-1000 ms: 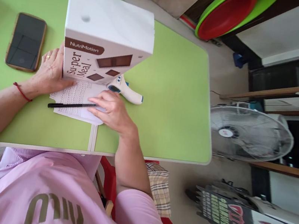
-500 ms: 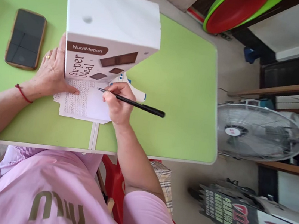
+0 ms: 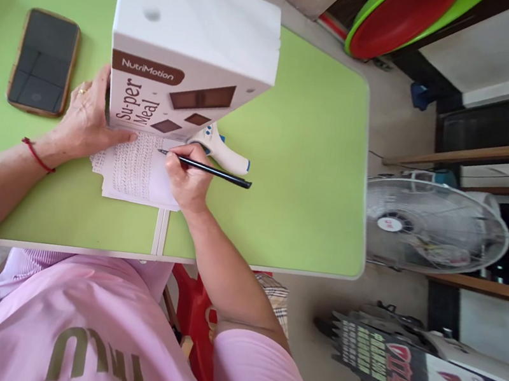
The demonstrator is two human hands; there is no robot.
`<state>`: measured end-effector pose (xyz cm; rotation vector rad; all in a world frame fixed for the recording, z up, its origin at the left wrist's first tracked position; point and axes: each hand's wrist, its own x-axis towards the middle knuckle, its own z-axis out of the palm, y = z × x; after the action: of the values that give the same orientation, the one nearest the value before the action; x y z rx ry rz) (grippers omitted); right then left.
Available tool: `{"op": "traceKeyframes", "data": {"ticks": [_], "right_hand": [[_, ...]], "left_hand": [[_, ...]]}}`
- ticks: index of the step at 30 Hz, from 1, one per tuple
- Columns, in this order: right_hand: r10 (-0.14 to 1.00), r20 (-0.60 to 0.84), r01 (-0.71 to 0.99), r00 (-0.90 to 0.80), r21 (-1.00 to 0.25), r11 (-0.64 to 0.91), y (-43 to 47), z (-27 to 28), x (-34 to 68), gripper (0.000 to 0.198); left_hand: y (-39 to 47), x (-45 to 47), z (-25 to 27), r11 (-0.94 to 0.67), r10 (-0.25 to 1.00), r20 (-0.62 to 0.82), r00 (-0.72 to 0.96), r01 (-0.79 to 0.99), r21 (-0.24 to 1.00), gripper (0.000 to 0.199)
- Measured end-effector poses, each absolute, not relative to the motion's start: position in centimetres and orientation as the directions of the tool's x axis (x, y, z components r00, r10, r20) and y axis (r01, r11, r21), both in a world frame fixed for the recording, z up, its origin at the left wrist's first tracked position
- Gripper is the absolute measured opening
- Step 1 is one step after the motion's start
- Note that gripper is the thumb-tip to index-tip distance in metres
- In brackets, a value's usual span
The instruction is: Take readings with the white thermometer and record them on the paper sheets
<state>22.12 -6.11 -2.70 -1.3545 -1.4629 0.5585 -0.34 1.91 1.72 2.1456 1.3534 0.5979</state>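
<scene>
My right hand (image 3: 187, 180) pinches a black pen (image 3: 225, 175), its tip at the handwritten lines on a sheet of paper (image 3: 130, 180). Rows of small writing cover the sheet's left part; the right part is blank. My left hand (image 3: 84, 122) lies with thumb stretched onto the paper and fingers along the side of a white box (image 3: 199, 21), some fingertips hidden. The box, printed "NutriMotion Su-per Meal", stands at the paper's far edge and hides what lies behind it. Beside it, a white and blue handheld device (image 3: 230, 158) shows only its handle end.
A phone (image 3: 43, 62) lies dark-screened on the green table (image 3: 307, 160), left of the box. Past the table's right edge are a standing fan (image 3: 436, 229) and a printed sign board (image 3: 400, 368). A red chair (image 3: 196, 316) is below the table edge.
My right hand has moved slightly left with the pen, whose tip is now further left on the sheet. The box appears slightly higher in view, and more of the white device shows.
</scene>
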Motion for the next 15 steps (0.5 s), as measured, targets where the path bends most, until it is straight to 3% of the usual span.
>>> {"op": "traceKeyframes", "data": {"ticks": [11,15], "right_hand": [[0.910,0.397,0.523,0.121,-0.805,0.281,-5.9,-2.9,22.3,0.017],[0.927,0.354,0.521,0.125,-0.819,0.243,-5.9,-2.8,22.2,0.015]], "left_hand": [[2.1,-0.2,0.3,-0.352,0.919,0.080,0.386,0.711,0.608,0.115],[2.1,-0.2,0.3,-0.363,0.915,0.084,0.395,0.713,0.600,0.107]]}}
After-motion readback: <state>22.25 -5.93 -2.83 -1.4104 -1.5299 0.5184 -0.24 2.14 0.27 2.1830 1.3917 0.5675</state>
